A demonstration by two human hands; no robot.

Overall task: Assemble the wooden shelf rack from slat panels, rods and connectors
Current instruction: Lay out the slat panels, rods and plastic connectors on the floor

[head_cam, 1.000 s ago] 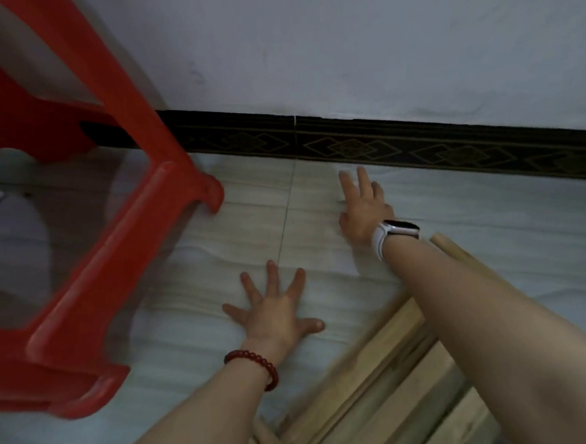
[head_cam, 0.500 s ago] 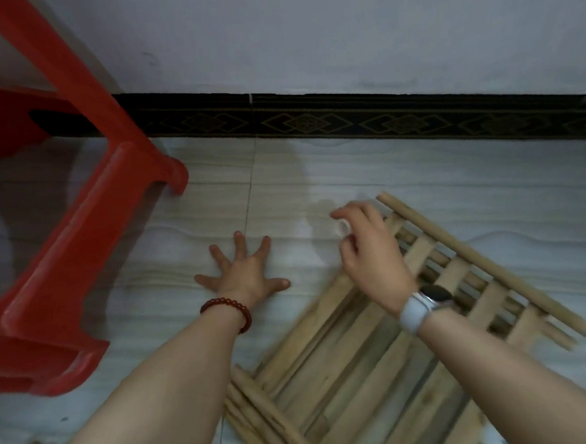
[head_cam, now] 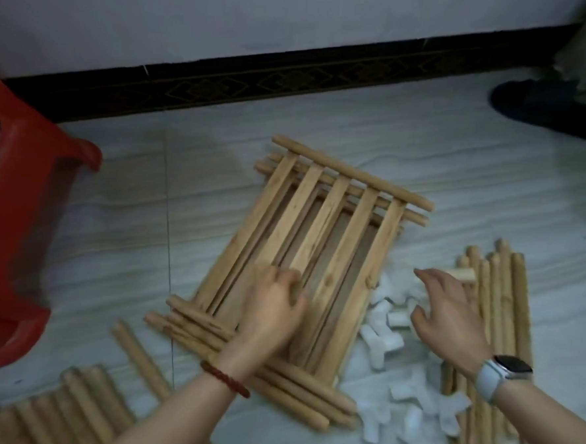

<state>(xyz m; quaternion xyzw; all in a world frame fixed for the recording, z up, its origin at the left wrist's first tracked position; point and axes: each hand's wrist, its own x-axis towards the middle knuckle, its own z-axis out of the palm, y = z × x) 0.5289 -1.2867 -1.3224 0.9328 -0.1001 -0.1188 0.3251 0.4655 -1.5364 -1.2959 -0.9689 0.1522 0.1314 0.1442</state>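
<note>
A stack of wooden slat panels [head_cam: 322, 220] lies slanted on the tiled floor in the middle of the head view. My left hand [head_cam: 276, 308], with a red bead bracelet on the wrist, lies on the near end of the top panel, its fingers curled over a slat. My right hand [head_cam: 444, 312], with a white watch on the wrist, hovers with fingers spread and relaxed over a heap of white connectors [head_cam: 381, 343] and holds nothing. Long rods [head_cam: 506, 311] lie side by side to the right of that hand. More rods [head_cam: 57, 428] lie at the lower left.
A red plastic stool [head_cam: 17, 231] stands at the left, close to the panels. One loose rod [head_cam: 138, 358] lies between the stool and the stack. A dark shoe [head_cam: 545, 103] sits at the upper right by the black skirting [head_cam: 276, 78] of the wall.
The view has swung down and right, bringing the panels, connectors and rods into sight. My left hand left the bare floor for the panel. My right hand drew back over the connectors.
</note>
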